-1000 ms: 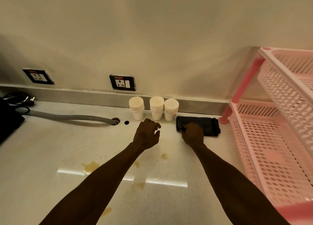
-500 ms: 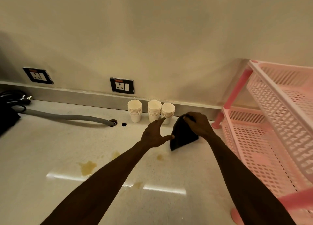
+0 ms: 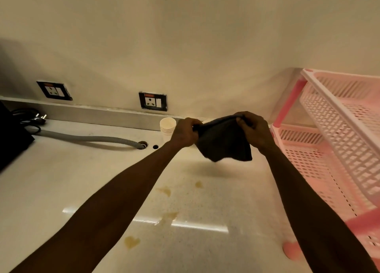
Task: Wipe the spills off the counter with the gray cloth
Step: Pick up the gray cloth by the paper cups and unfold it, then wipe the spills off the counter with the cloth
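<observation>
Both hands now pinch the cloth by its top edge, left hand at one corner and right hand at the other, so it hangs spread in the air above the tabletop, touching nothing. Half a second ago only the right hand held it, bunched and low beside the cups, while the left was open and reaching. A second ago it lay folded by the rack. Picked up and opened, it looks ready, but the spills remain unwiped nearer the person.
</observation>
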